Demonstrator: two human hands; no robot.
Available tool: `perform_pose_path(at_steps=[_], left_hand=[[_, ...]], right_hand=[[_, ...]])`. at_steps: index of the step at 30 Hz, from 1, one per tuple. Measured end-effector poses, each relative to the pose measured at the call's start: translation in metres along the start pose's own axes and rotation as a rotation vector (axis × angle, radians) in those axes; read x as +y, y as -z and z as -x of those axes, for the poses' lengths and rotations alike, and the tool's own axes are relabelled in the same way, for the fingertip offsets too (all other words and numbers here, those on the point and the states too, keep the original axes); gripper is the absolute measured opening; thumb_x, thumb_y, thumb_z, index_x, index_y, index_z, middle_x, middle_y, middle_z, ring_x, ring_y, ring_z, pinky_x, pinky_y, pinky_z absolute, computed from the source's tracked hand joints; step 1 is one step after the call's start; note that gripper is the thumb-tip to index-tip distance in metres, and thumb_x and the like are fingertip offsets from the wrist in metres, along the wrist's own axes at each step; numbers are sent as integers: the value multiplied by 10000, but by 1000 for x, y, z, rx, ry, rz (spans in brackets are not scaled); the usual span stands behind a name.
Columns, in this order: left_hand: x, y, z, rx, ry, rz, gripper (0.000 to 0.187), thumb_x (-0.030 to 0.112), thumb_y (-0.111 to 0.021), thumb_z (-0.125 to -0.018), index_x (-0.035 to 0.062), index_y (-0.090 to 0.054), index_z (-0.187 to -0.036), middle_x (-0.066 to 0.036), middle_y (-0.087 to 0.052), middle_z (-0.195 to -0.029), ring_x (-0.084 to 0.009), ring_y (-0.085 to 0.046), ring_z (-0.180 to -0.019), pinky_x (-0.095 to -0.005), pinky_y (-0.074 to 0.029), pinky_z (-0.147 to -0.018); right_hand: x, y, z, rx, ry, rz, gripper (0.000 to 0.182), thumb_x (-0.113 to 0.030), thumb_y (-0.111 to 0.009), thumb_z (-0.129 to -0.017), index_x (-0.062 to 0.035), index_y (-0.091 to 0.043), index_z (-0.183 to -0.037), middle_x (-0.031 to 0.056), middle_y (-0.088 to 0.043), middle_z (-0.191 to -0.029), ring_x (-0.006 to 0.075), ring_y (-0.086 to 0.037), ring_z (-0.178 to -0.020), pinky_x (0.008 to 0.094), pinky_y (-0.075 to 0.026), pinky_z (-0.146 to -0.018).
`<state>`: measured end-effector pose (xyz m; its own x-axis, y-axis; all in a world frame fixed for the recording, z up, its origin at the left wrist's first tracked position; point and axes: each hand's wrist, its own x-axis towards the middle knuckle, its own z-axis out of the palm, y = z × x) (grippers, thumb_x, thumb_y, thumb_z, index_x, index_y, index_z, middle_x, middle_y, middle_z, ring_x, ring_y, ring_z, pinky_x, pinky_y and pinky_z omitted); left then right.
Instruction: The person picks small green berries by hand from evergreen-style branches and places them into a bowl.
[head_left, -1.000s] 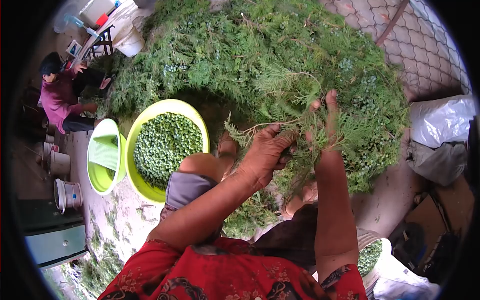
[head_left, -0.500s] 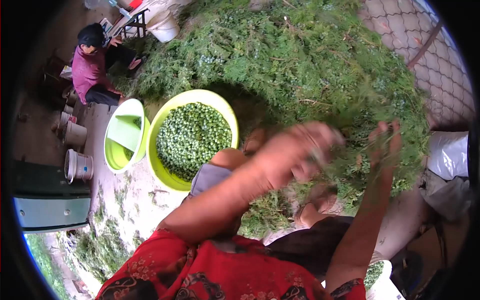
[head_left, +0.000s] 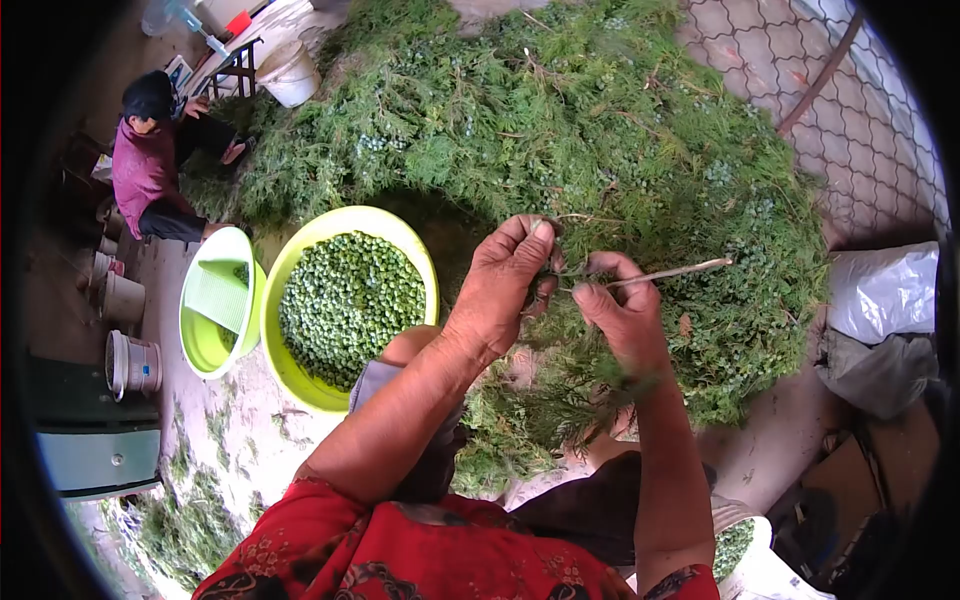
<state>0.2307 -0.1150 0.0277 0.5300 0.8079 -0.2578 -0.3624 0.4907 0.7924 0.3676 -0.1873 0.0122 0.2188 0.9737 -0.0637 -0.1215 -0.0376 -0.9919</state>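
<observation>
In front of my lap, my right hand (head_left: 625, 300) pinches an evergreen branch whose bare woody stem (head_left: 690, 270) sticks out to the right. My left hand (head_left: 508, 275) is closed close beside it, its thumb and fingers pressed on the branch's green part between the hands; exactly what lies in those fingers is partly hidden. Leafy green sprays (head_left: 585, 400) hang below my right hand. Just left of my left forearm stands a yellow-green basin (head_left: 432, 290) filled with small round green cones (head_left: 350, 300). A big heap of cut evergreen branches (head_left: 600, 130) lies beyond both hands.
A smaller basin (head_left: 190, 330) with a pale green slotted insert stands left of the full one. Another person (head_left: 150, 170) sits at the far left. White buckets (head_left: 290, 75) stand around. A silver bag (head_left: 885, 290) lies right, and a bucket (head_left: 745, 550) of greenery stands at lower right.
My hands were blurred and farther apart, the right one over the heap's edge. Now they have come together in front of me, with a bare-stemmed branch between them. The view has shifted slightly.
</observation>
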Motion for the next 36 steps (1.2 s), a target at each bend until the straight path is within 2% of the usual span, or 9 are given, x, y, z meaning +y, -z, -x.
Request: perform_pose_path(at_steps=[7,13,16,17,20,23,28,31,36], left_hand=[[-8,-1,-2,31,57,-76,162,269,-521,-913,109,-540,-932,37,-497,-711,-44,-396,-511,-163,-286,-411],[-8,26,-16,-21,245,317,173,264,-470,-935,96,-509,-914,4,-506,-759,-80,-422,-586,-184,-293,-445],[-11,23,-19,47,246,347,168,234,-441,-946,82,-513,-951,-27,-526,-835,-110,-477,-660,-239,-371,-524],[-13,20,-20,136,251,306,164,225,-441,-945,80,-515,-962,-33,-531,-849,-121,-496,-689,-259,-394,-557],[-17,20,-18,130,219,247,170,221,-443,-945,74,-519,-982,-41,-544,-868,-128,-518,-767,-276,-421,-621],[-24,23,-21,102,171,244,163,210,-460,-940,68,-520,-991,-39,-548,-882,-133,-516,-789,-266,-437,-671],[-28,17,-14,79,108,181,140,159,-489,-924,49,-531,-1001,-53,-563,-917,-153,-537,-843,-289,-459,-776],[-23,19,-14,53,131,226,128,120,-506,-910,40,-544,-1001,-62,-580,-945,-161,-558,-877,-300,-472,-801],[-14,13,-11,89,177,306,116,90,-535,-888,29,-549,-987,-52,-590,-929,-163,-578,-852,-271,-510,-700]], right_hand=[[-11,-11,2,14,62,59,115,-128,-622,-834,-21,-594,-807,-56,-502,-645,16,-420,-630,191,-344,-545],[-8,15,-6,223,118,-9,54,-76,-598,-830,-36,-562,-821,-63,-492,-664,5,-400,-573,171,-317,-502],[-11,4,-2,0,128,81,155,-72,-629,-810,-42,-532,-927,-19,-531,-757,24,-465,-657,178,-393,-558],[-8,0,-2,-76,129,30,245,-100,-675,-782,-34,-529,-967,24,-567,-825,83,-531,-750,218,-450,-648],[8,-10,-3,-73,254,237,425,-135,-729,-733,-38,-533,-1097,115,-625,-1014,180,-596,-932,296,-483,-753],[9,-12,-2,49,204,413,412,-113,-732,-725,-43,-565,-1095,135,-627,-1040,174,-611,-920,288,-495,-744],[29,-13,-9,145,501,491,189,-26,-662,-769,-21,-634,-955,104,-666,-851,134,-629,-776,272,-505,-674],[9,-19,-5,154,275,220,118,-9,-634,-785,5,-625,-902,83,-656,-802,108,-612,-735,240,-490,-646],[-1,-16,-6,225,213,118,56,-11,-602,-806,16,-605,-855,2,-602,-744,36,-512,-646,190,-427,-570]])
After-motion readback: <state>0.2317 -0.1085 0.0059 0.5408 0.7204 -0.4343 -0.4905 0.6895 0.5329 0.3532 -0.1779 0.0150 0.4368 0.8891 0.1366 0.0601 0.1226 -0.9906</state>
